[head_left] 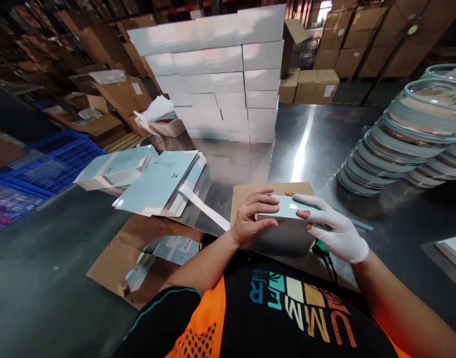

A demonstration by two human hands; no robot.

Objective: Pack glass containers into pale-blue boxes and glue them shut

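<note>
Both my hands clamp the small pale box [285,208] over the cardboard sheet [250,191] on the table [324,144]: left hand [252,219] bare, right hand [334,228] gloved. It looks light, thin-walled, crushable; I'd grip its edges.

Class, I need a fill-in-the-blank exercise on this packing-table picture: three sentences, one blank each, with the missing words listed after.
1. Both hands hold a small pale blue box, and only the ______ hand wears a white glove.
2. The bare left hand grips the box above a sheet of brown ______.
3. At the far side of the steel table stands a stack of ______ boxes.

Missing words: right; cardboard; white
</note>
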